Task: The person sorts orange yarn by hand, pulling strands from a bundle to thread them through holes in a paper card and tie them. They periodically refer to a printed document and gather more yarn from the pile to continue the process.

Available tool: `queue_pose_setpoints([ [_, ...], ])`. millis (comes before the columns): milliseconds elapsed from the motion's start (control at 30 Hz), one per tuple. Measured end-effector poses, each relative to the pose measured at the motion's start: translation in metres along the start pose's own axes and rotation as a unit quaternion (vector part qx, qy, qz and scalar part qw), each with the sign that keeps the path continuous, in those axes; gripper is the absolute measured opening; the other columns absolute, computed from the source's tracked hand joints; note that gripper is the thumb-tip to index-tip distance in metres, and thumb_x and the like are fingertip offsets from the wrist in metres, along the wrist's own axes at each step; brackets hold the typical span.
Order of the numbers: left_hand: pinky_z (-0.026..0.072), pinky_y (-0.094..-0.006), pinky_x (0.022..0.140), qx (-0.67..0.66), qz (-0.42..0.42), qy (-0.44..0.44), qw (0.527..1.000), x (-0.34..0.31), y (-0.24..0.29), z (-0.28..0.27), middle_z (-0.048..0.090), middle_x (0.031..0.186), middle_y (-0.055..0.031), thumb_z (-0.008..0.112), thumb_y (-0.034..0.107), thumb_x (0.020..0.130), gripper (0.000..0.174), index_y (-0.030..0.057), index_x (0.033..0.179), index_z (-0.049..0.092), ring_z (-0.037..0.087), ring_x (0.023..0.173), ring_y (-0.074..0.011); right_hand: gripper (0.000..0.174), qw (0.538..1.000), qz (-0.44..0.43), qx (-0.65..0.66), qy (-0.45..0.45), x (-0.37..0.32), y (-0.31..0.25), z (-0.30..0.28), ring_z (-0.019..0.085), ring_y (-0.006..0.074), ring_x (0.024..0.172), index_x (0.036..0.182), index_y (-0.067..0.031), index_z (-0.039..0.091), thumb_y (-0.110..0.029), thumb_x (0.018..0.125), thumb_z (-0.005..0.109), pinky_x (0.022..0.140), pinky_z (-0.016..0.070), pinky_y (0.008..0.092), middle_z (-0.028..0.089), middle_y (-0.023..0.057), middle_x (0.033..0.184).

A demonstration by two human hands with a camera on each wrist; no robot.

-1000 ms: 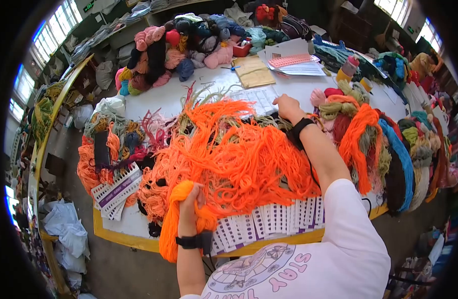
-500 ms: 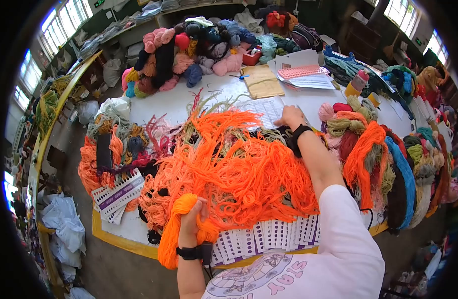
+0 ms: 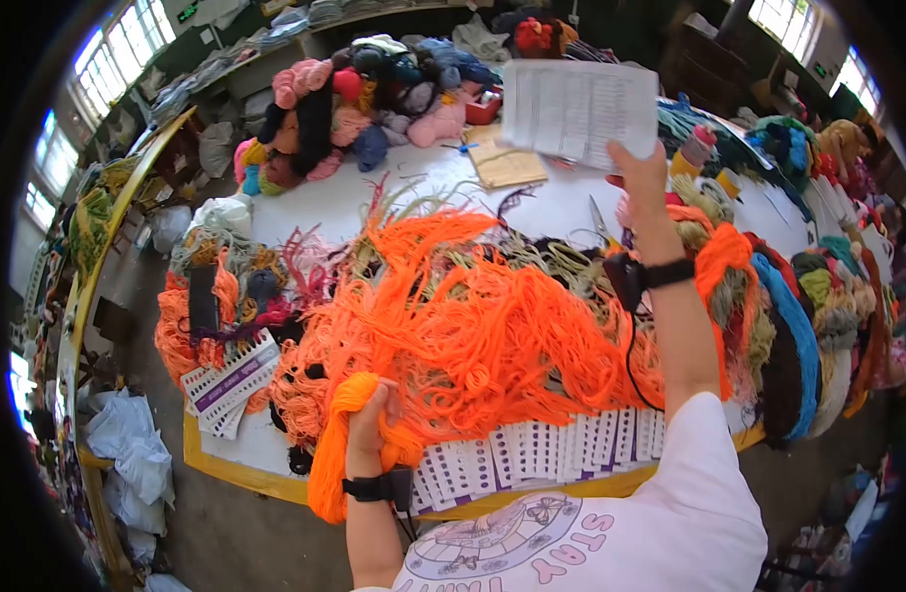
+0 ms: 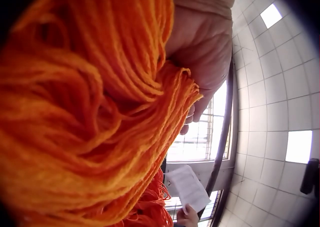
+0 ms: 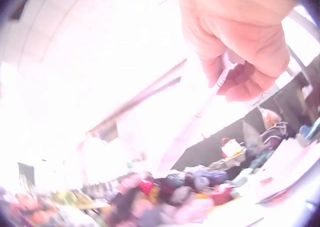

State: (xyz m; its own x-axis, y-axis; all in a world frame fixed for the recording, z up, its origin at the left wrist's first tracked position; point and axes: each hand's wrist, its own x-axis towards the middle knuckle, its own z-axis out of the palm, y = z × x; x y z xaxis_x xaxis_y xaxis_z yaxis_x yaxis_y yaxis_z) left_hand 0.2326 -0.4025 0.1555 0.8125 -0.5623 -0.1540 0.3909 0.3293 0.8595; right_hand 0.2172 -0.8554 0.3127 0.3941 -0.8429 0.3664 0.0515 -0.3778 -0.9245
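A person holds up a printed sheet point(image 3: 579, 111) and grips an orange skein point(image 3: 336, 449).

The right hand point(image 3: 642, 183) pinches the sheet at its lower right corner, in the upper right of the head view. The left hand point(image 3: 368, 424) has its fingers curled round the skein, in the lower left part; the skein hangs beside the wrist. Between the hands, a big heap of bright orange yarn point(image 3: 492, 335) lies on the white table point(image 3: 320, 207), above a row of punched cards point(image 3: 542, 454).
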Motion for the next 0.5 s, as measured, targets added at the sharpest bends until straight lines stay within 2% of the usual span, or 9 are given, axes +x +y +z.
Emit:
queue_pose_setpoints([
  [33, 0.0365, -0.0245, 0.047, 0.000, -0.003, 0.014, 1.000, 0.000, 0.000, 0.001, 0.047, 0.058, -0.0016, 0.052, 0.021, 0.086, 0.019, 0.0026, 0.086, 0.056, 0.042, 0.046, -0.0098, 0.054, 0.987, 0.098, 0.125, -0.038, -0.024, -0.019, -0.016, 0.061, 0.0231, 0.078, 0.111, -0.0018, 0.042, -0.016, 0.067, 0.070, 0.056, 0.0523, 0.0353, 0.058, 0.0127, 0.096],
  [133, 0.0360, -0.0239, 0.047, 0.006, 0.001, 0.025, 1.000, 0.000, 0.000, 0.004, 0.046, 0.058, -0.0010, 0.053, 0.021, 0.086, 0.019, 0.0028, 0.086, 0.056, 0.041, 0.046, -0.0094, 0.049, 0.966, 0.178, 0.136, -0.128, -0.092, -0.010, -0.057, 0.058, 0.0131, 0.081, 0.114, -0.0083, 0.044, -0.010, 0.071, 0.066, 0.049, 0.0497, 0.0293, 0.057, 0.0042, 0.095],
  [233, 0.0356, -0.0231, 0.047, 0.009, 0.009, 0.019, 1.000, 0.001, -0.003, 0.001, 0.045, 0.058, -0.0003, 0.052, 0.021, 0.086, 0.018, 0.0029, 0.087, 0.056, 0.041, 0.046, -0.0090, 0.062, 0.973, 0.188, 0.070, -0.114, -0.159, 0.011, -0.065, 0.056, 0.0169, 0.086, 0.123, -0.0063, 0.036, -0.007, 0.070, 0.067, 0.061, 0.0503, 0.0318, 0.055, 0.0081, 0.101],
  [333, 0.0354, -0.0225, 0.047, 0.020, 0.012, 0.005, 1.000, 0.003, -0.002, 0.002, 0.045, 0.059, 0.0001, 0.051, 0.020, 0.087, 0.018, 0.0028, 0.088, 0.056, 0.040, 0.046, -0.0085, 0.072, 0.989, 0.030, -0.114, -0.087, -0.184, 0.066, -0.072, 0.054, 0.0224, 0.091, 0.128, -0.0018, 0.028, -0.010, 0.068, 0.068, 0.072, 0.0478, 0.0374, 0.052, 0.0152, 0.105],
  [367, 0.0357, -0.0227, 0.047, 0.025, 0.019, 0.011, 0.999, 0.002, 0.000, 0.007, 0.045, 0.059, 0.0000, 0.050, 0.019, 0.088, 0.017, 0.0025, 0.089, 0.056, 0.040, 0.045, -0.0083, 0.069, 0.986, 0.050, -0.141, -0.077, -0.188, 0.070, -0.078, 0.049, 0.0269, 0.101, 0.127, -0.0025, 0.030, -0.008, 0.068, 0.066, 0.084, 0.0403, 0.0382, 0.047, 0.0180, 0.111],
  [400, 0.0358, -0.0227, 0.047, 0.028, 0.021, 0.013, 0.999, 0.001, 0.001, 0.010, 0.045, 0.059, -0.0001, 0.050, 0.019, 0.087, 0.017, 0.0024, 0.089, 0.056, 0.040, 0.045, -0.0083, 0.068, 0.972, -0.030, -0.228, -0.044, -0.192, 0.061, -0.079, 0.048, 0.0281, 0.101, 0.126, -0.0028, 0.031, -0.008, 0.068, 0.066, 0.084, 0.0404, 0.0377, 0.047, 0.0180, 0.112],
  [467, 0.0362, -0.0226, 0.048, 0.030, 0.027, 0.015, 0.999, 0.001, 0.002, 0.013, 0.045, 0.059, -0.0002, 0.051, 0.019, 0.087, 0.017, 0.0021, 0.089, 0.056, 0.040, 0.045, -0.0083, 0.066, 0.900, -0.194, -0.389, 0.025, -0.196, 0.036, -0.079, 0.048, 0.0304, 0.101, 0.126, -0.0034, 0.033, -0.008, 0.068, 0.065, 0.085, 0.0407, 0.0366, 0.046, 0.0178, 0.113],
  [500, 0.0365, -0.0226, 0.048, 0.030, 0.026, 0.018, 0.999, 0.002, 0.001, 0.011, 0.045, 0.059, -0.0002, 0.051, 0.018, 0.087, 0.017, 0.0021, 0.089, 0.056, 0.040, 0.045, -0.0083, 0.052, 0.913, -0.233, -0.334, 0.006, -0.199, 0.027, -0.074, 0.048, 0.0306, 0.100, 0.117, -0.0069, 0.047, -0.008, 0.067, 0.065, 0.084, 0.0412, 0.0347, 0.049, 0.0141, 0.109],
])
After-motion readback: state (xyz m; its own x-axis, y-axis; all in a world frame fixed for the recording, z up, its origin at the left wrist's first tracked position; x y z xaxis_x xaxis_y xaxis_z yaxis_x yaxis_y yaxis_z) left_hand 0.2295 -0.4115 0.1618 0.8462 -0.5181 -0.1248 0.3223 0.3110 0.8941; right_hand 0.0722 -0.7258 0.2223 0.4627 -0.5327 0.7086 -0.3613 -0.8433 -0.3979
